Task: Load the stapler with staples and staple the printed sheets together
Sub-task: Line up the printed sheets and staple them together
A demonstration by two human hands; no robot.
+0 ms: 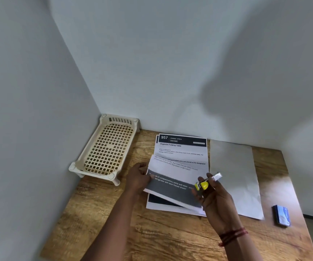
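Note:
A stack of printed sheets (pixel 182 151) lies on the wooden table (pixel 114 213) near the back wall. My left hand (pixel 138 176) grips the left edge of the top sheets (pixel 170 178), which are lifted and skewed over the stack. My right hand (pixel 214 200) holds a small yellow and silver stapler (pixel 206 182) above the right side of those sheets, its metal end pointing up and to the right. A blue staple box (pixel 282 215) rests at the table's right edge.
A cream plastic lattice tray (pixel 104 147) stands in the back left corner against the walls. A blank white sheet (pixel 234 174) lies to the right of the printed stack. White walls close off the left and back.

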